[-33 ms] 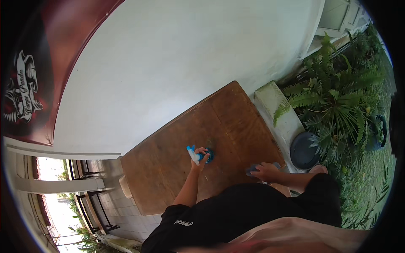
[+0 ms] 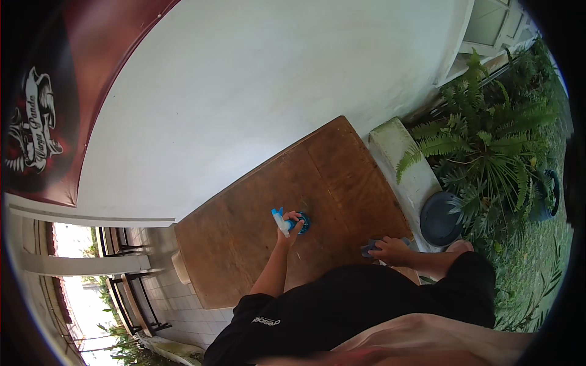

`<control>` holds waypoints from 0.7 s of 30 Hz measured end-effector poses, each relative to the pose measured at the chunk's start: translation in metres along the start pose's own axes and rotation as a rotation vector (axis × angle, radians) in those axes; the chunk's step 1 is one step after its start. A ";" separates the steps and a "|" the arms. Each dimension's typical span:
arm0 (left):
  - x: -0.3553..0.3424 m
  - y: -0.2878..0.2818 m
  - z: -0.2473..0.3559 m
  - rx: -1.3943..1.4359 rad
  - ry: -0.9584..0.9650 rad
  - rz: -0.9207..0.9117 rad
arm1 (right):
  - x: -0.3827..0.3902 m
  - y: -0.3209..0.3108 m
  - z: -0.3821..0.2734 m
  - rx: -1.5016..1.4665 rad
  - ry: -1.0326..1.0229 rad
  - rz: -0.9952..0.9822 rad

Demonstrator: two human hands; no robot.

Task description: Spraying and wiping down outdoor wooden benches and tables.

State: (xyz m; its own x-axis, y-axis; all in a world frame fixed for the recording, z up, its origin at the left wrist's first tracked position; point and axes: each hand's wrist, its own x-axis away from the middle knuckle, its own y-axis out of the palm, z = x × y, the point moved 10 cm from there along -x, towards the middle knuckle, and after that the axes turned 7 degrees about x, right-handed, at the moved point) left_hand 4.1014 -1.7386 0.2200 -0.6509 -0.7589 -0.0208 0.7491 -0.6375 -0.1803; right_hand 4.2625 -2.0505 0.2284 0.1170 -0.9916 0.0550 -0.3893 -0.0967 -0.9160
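My left hand (image 2: 293, 223) is closed around a blue spray bottle (image 2: 303, 222) with a white and blue trigger head (image 2: 279, 222), over the brown wooden tabletop (image 2: 232, 232). My right hand (image 2: 392, 250) is closed on a grey-blue cloth (image 2: 370, 246), pressed on the tabletop near its right edge. The cloth is partly hidden by that hand.
A white wall (image 2: 274, 73) and red-black banner (image 2: 85, 55) stand behind. A pale ledge (image 2: 397, 146), dark round tray (image 2: 439, 219) and ferns (image 2: 488, 134) are at the right. Benches (image 2: 125, 293) stand on the tiled floor (image 2: 195, 317) at the left.
My right hand with the cloth has slid very slightly to the right along the tabletop. My left hand and the bottle are almost unmoved.
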 end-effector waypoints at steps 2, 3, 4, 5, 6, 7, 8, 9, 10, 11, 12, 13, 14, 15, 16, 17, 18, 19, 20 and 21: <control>-0.001 0.003 0.001 0.038 -0.020 -0.010 | 0.010 -0.007 0.014 -0.004 -0.004 -0.010; -0.001 0.003 0.000 0.047 -0.047 -0.005 | 0.003 -0.018 0.041 0.071 0.091 0.074; -0.001 0.001 -0.002 0.053 -0.072 0.004 | -0.008 -0.033 0.067 0.145 0.182 0.162; -0.001 0.001 -0.003 0.053 -0.072 0.009 | -0.023 -0.051 0.097 0.126 0.367 0.238; -0.001 0.000 -0.005 0.067 -0.087 0.028 | -0.039 -0.071 0.128 0.104 0.549 0.314; -0.001 0.001 -0.005 0.081 -0.101 0.041 | -0.053 -0.086 0.152 0.123 0.651 0.436; -0.002 0.005 -0.002 0.078 -0.099 0.041 | -0.068 -0.090 0.178 0.110 0.744 0.509; -0.003 0.006 -0.001 0.173 -0.142 0.117 | -0.075 -0.090 0.199 0.098 0.846 0.584; -0.002 0.005 -0.003 0.267 -0.184 0.198 | -0.087 -0.085 0.210 0.098 0.851 0.589; -0.004 0.010 -0.002 0.266 -0.177 0.193 | -0.090 -0.082 0.223 0.060 0.965 0.601; -0.005 0.011 -0.003 0.247 -0.186 0.234 | -0.085 -0.079 0.233 0.022 1.080 0.614; -0.003 0.003 -0.006 0.223 -0.192 0.295 | -0.092 -0.080 0.227 0.017 1.063 0.620; 0.000 0.002 -0.006 0.255 -0.168 0.329 | -0.096 -0.083 0.215 0.023 0.955 0.580; 0.002 -0.005 -0.005 0.258 -0.158 0.343 | -0.100 -0.084 0.200 0.033 0.848 0.540; 0.005 -0.009 -0.010 0.257 -0.166 0.365 | -0.098 -0.078 0.185 0.049 0.786 0.465; 0.007 -0.012 -0.014 0.258 -0.176 0.390 | -0.092 -0.070 0.167 0.067 0.723 0.388; 0.009 -0.014 -0.012 0.269 -0.172 0.405 | -0.081 -0.065 0.144 0.051 0.685 0.328; 0.009 -0.013 -0.007 0.334 -0.161 0.401 | -0.067 -0.057 0.121 0.038 0.655 0.267; 0.008 -0.015 -0.003 0.398 -0.147 0.399 | -0.053 -0.047 0.100 0.014 0.618 0.263; 0.009 -0.022 0.003 0.413 -0.114 0.406 | -0.040 -0.042 0.074 0.021 0.556 0.284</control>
State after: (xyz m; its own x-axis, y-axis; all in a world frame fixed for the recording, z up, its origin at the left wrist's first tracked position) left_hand 4.0797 -1.7318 0.2268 -0.3015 -0.9480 0.1022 0.9365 -0.2744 0.2182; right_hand 4.3418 -1.9999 0.2354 -0.4837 -0.8752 0.0017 -0.3169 0.1734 -0.9325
